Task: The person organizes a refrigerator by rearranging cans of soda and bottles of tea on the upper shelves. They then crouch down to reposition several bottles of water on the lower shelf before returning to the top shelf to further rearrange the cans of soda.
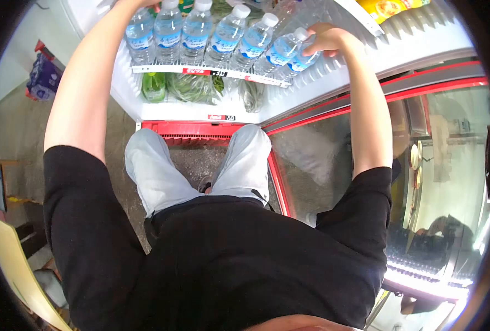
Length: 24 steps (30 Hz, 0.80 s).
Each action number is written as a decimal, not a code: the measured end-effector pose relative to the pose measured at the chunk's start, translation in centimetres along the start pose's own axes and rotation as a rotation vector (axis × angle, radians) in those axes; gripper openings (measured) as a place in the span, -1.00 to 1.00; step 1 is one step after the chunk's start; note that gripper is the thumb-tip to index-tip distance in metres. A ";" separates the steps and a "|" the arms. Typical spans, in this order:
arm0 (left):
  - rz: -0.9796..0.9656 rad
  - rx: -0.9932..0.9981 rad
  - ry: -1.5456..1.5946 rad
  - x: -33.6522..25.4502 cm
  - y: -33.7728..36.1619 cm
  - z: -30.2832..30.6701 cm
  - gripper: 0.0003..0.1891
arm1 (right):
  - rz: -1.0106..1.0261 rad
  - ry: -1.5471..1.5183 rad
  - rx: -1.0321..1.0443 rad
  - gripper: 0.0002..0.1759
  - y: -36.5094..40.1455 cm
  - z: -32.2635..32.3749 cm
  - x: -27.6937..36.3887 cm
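A row of several clear water bottles (pixel 196 34) with white caps and blue labels stands along the front of a fridge shelf (pixel 173 69). At the row's right end, my right hand (pixel 329 39) has its fingers curled round the upper part of the last water bottle (pixel 299 63), hiding its cap. My left hand (pixel 148 3) is up behind the leftmost bottle, mostly cut off by the top of the view. Only a bit of its fingers shows, and what it touches is hidden.
Below stand a green bottle (pixel 154 87) and bagged greens (pixel 192 88). The open glass door (pixel 322 160) with its red frame is at my right. A yellow package (pixel 391 7) lies at the upper right. My knees flank the red fridge base (pixel 195 131).
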<state>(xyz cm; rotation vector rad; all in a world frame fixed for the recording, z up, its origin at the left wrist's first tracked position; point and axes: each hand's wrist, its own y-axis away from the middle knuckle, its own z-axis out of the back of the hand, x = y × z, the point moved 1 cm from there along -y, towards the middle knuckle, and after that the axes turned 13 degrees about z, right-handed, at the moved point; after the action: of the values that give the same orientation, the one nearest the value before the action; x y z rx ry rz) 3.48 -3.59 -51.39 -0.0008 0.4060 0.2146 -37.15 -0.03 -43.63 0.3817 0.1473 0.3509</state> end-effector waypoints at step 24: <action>-0.035 0.026 -0.030 0.9 -0.7 -0.4 -0.03 | 0.354 0.079 -0.243 -0.04 -1.8 -1.8 -2.1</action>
<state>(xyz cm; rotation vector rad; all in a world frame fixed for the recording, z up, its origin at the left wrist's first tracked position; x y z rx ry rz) 4.29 -4.08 -52.19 0.0209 0.3788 0.1742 -38.96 -1.75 -45.81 0.1514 0.1125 0.7267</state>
